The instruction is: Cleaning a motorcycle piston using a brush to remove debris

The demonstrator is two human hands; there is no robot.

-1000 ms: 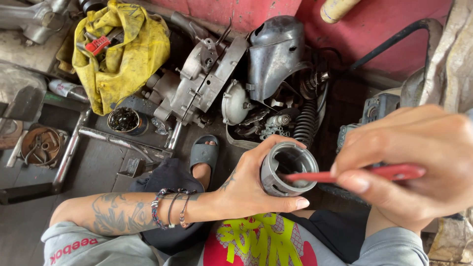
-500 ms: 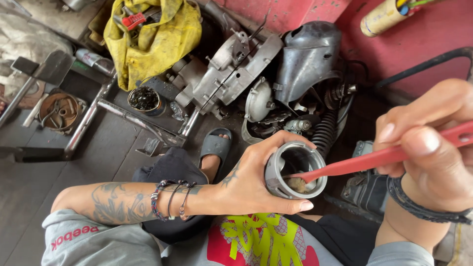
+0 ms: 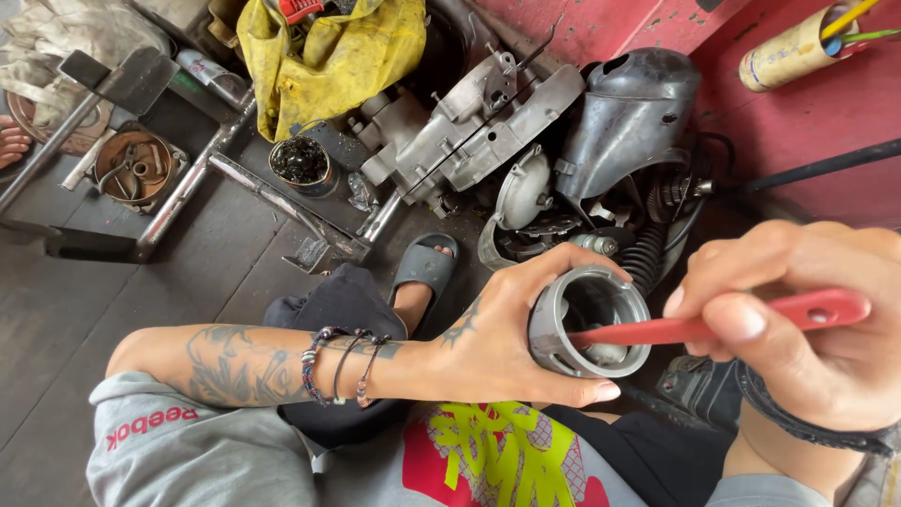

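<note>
Cylinder (image 3: 589, 322): grey metal, open-ended, held in front of the person's lap, above the patterned shirt. The left hand (image 3: 497, 343) wraps it from the left side, thumb along the lower rim and fingers curled over the top, closed firmly around the wall. The open mouth faces up toward the camera and tilts slightly right, so the bore axis runs roughly from the lap toward the viewer.

Right hand (image 3: 807, 329): closed in a pinch on a red-handled tool (image 3: 723, 324), thumb pressed flat on the handle and the other fingers folded behind it. The tool's long axis lies nearly level, running from the right hand leftward, and its tip enters the cylinder's mouth across the right rim. What the tip touches inside is partly hidden; a pale lump shows low in the bore.

The two hands are close together, the tool bridging them. The cylinder lies to the left of the right hand's fingers.

Surroundings: a dismantled engine casing (image 3: 488, 122) and a grey cowl (image 3: 633, 113) rest on the dark floor ahead; a yellow rag (image 3: 328, 56) lies behind them. A small bowl of dark matter (image 3: 300, 161) stands near a metal bar (image 3: 282, 202).
</note>
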